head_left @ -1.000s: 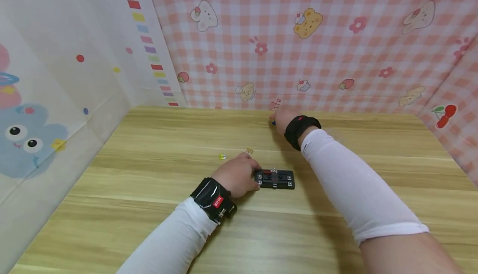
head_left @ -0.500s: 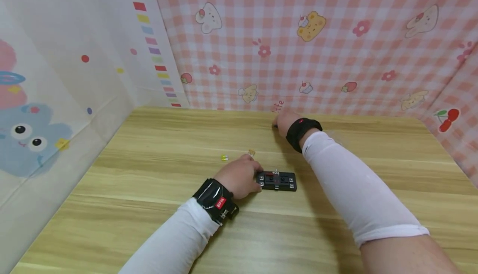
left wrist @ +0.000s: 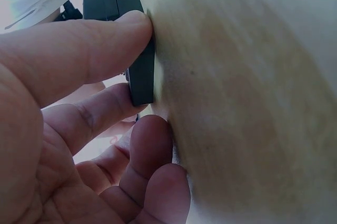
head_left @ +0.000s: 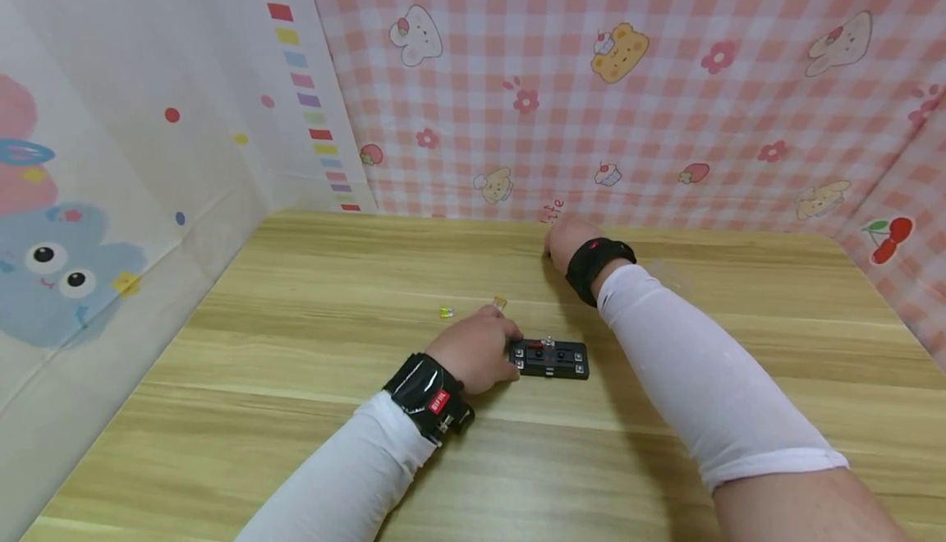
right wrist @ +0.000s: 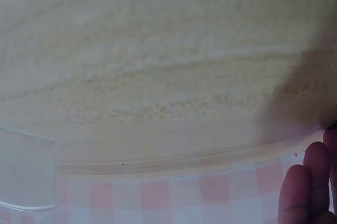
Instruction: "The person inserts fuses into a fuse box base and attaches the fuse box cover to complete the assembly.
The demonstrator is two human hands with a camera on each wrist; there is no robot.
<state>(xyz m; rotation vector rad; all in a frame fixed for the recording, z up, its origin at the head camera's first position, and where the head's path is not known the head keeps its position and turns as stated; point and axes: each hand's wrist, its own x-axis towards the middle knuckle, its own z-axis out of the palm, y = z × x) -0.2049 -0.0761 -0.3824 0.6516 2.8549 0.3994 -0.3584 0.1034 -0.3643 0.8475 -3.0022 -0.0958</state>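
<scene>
In the head view my left hand (head_left: 476, 351) pinches the left end of a black fuse block (head_left: 550, 360) that lies on the table. The left wrist view has the thumb on one side of the block (left wrist: 141, 71) and a finger on the other, with the remaining fingers curled below. A small amber blade fuse (head_left: 499, 303) is just beyond the left fingertips, and a yellow blade fuse (head_left: 447, 312) lies to its left. Near the table's back edge, my right hand (head_left: 572, 245) reaches down with bent fingers; its fingertips are mostly hidden, and I cannot tell what is between them.
A clear plastic piece (right wrist: 26, 169) shows at the left of the right wrist view. The wooden table (head_left: 332, 279) ends at a pink checked cloth wall (head_left: 458, 115), close to the right hand. A white printed cloth (head_left: 199, 172) borders the left side.
The head view has shifted slightly. A blue bit seen at the right fingertips one second ago is now out of sight. The left hand keeps its hold on the fuse block.
</scene>
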